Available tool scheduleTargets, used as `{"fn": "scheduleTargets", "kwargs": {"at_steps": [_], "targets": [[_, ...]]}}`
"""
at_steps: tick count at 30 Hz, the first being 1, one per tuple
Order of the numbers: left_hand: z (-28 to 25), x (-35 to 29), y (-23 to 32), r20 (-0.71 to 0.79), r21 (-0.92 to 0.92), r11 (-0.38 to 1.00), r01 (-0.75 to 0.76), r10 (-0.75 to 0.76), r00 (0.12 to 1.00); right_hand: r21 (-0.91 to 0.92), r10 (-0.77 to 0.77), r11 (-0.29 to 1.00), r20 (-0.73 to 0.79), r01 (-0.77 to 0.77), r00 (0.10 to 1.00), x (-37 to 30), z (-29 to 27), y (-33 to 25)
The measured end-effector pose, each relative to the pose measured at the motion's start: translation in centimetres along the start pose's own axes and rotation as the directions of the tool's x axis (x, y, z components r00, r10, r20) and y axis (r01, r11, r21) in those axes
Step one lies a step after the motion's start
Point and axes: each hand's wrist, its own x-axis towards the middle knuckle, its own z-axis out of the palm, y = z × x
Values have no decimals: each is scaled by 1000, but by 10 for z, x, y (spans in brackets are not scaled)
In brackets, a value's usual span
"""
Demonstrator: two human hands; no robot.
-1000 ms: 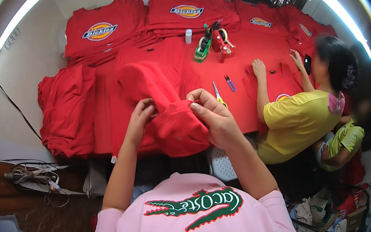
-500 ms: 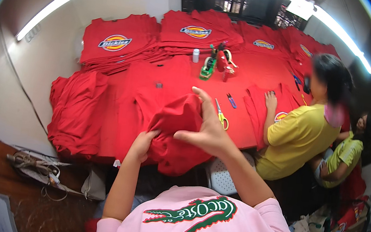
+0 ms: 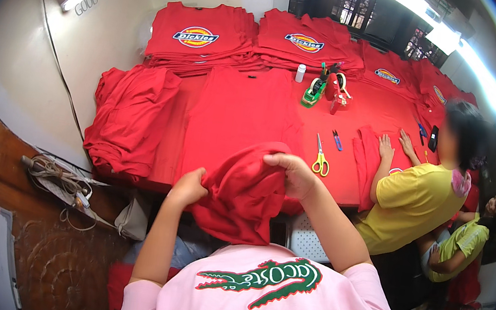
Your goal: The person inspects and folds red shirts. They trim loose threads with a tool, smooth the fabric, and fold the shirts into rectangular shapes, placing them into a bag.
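Observation:
A bunched red shirt [image 3: 241, 200] hangs at the table's near edge, gathered between my two hands. My left hand [image 3: 189, 187] is closed on its left side. On its upper right, my right hand [image 3: 296, 174] pinches the cloth between thumb and fingers. Just beyond lies a red sleeveless shirt [image 3: 238, 107], spread flat with its neck away from me. Yellow-handled scissors [image 3: 320, 161] lie to the right of my right hand, with blue thread snips [image 3: 337, 140] a little farther off.
Stacks of red printed shirts [image 3: 199, 22] line the far side; a crumpled red pile [image 3: 125, 118] sits left. Tape dispensers [image 3: 313, 93] and a white bottle [image 3: 301, 73] stand mid-table. At right, a person in yellow [image 3: 409, 203] rests both hands on a shirt. A white stool [image 3: 307, 236] is below.
My right hand has gone from spread fingers to pinching the cloth. The bunched shirt has come nearer to me, uncovering the flat shirt. The co-worker's second hand now shows on the table.

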Motion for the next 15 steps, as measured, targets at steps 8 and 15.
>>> {"fn": "scheduleTargets", "kwargs": {"at_steps": [8, 15], "targets": [[55, -22, 50, -77, -680, 694, -238, 255, 964, 399, -334, 907, 481, 137, 810, -12, 94, 17], [-111, -68, 127, 10, -783, 480, -395, 644, 765, -762, 9, 602, 306, 239, 952, -76, 34, -77]]}}
